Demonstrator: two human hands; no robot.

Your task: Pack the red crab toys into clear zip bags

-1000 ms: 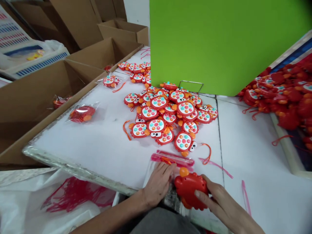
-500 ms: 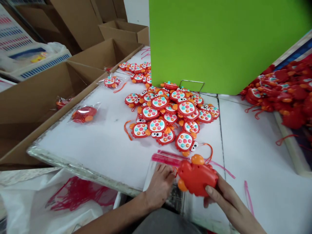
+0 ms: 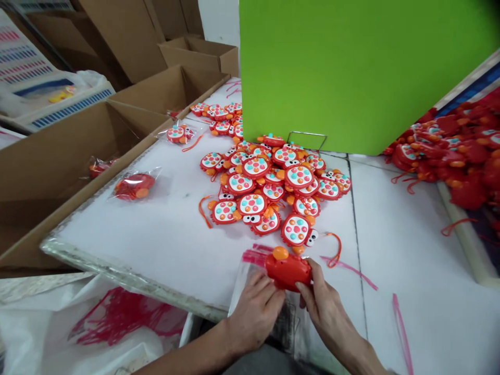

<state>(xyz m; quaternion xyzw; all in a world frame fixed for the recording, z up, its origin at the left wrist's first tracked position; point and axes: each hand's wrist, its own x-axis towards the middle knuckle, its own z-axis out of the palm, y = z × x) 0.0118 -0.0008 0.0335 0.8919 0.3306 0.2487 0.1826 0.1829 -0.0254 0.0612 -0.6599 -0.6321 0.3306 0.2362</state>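
My right hand [image 3: 326, 304] grips a red crab toy [image 3: 289, 270], back side up, at the near edge of the white table [image 3: 164, 234]. My left hand [image 3: 255, 307] rests beside it with curled fingers on a clear plastic bag [image 3: 250, 271] that has a pink seal strip; the fingertips touch the toy's left side. Just beyond lies a pile of red crab toys [image 3: 269, 179] with coloured buttons facing up.
A green board [image 3: 359, 67] stands behind the pile. Bagged crab toys [image 3: 135, 186] lie at the left, next to open cardboard boxes [image 3: 58, 156]. More red toys [image 3: 453, 151] are heaped at the right. Pink strips [image 3: 402, 328] litter the table; a white sack [image 3: 97, 323] sits below left.
My right hand has carried the red crab toy left and turned it, bringing it against my left hand's fingers at the bag's mouth. The left hand stayed on the bag.
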